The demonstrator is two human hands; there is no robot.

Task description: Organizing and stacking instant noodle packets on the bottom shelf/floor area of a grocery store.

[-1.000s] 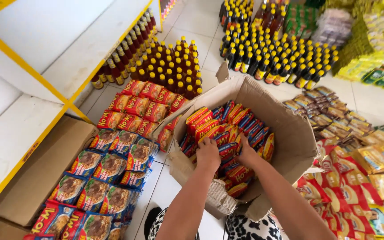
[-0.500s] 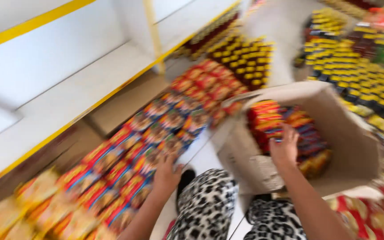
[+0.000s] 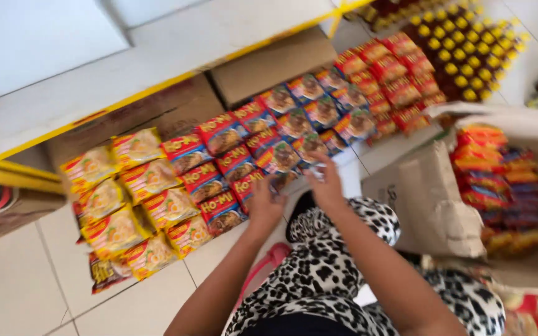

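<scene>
My left hand (image 3: 264, 206) and my right hand (image 3: 327, 185) reach over the near edge of rows of instant noodle packets lying on the tiled floor. Red packets (image 3: 222, 134) fill the middle of the rows, yellow packets (image 3: 133, 186) the left end, and bluish ones (image 3: 319, 112) lie further right. My right hand curls around a blurred noodle packet (image 3: 314, 170). My left hand's fingers rest against a dark packet (image 3: 281, 180) between the hands; its grip is blurred. An open cardboard box (image 3: 437, 199) on the right holds several upright packets (image 3: 499, 180).
A low white shelf with a yellow edge (image 3: 157, 56) runs behind the rows, with flattened cardboard (image 3: 269, 62) beneath it. Dark bottles with yellow caps (image 3: 468, 56) stand at the top right. My knees in spotted fabric (image 3: 331, 267) are below the hands.
My hands were both inside the cardboard box. The left one moved over to the rows first, then the right one followed; the view has swung left.
</scene>
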